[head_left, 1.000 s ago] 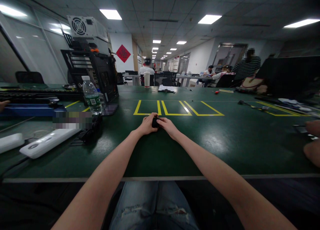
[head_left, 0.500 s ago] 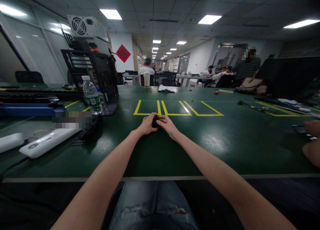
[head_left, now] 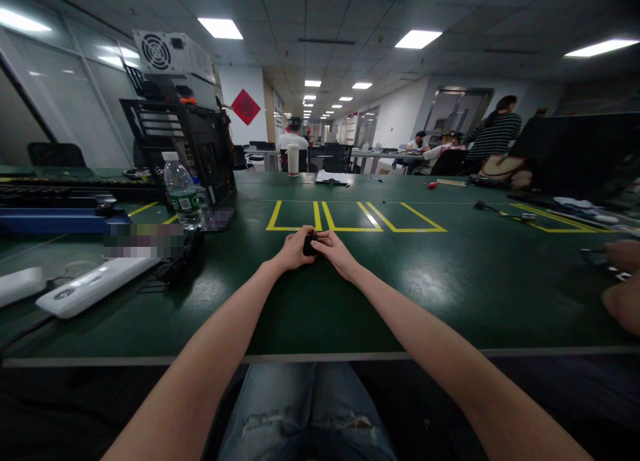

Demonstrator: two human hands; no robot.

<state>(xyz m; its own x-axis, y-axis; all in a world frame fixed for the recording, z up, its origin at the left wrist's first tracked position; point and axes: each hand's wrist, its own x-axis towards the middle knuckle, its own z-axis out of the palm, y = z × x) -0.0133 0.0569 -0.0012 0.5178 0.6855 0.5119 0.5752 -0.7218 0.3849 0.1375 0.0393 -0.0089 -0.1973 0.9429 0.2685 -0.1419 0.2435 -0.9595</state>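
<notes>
Between my two hands is a small black object (head_left: 309,245), too small and too covered by fingers to name. My left hand (head_left: 294,249) wraps round it from the left, thumb and fingers closed on its side. From the right, the fingers of my right hand (head_left: 334,249) pinch its near edge. Both hands are low over the green table (head_left: 320,307), just in front of the yellow tape outlines (head_left: 345,230).
To the left stand a water bottle (head_left: 183,193), an open computer case (head_left: 200,141) and a white power strip (head_left: 103,282). Farther back are a white cup (head_left: 293,161) and a clipboard (head_left: 332,178). Another person's hand (head_left: 623,294) is at the right edge.
Hardly anything differs. Both hands keep their hold on the black object in the same spot, and the view has shifted very slightly.
</notes>
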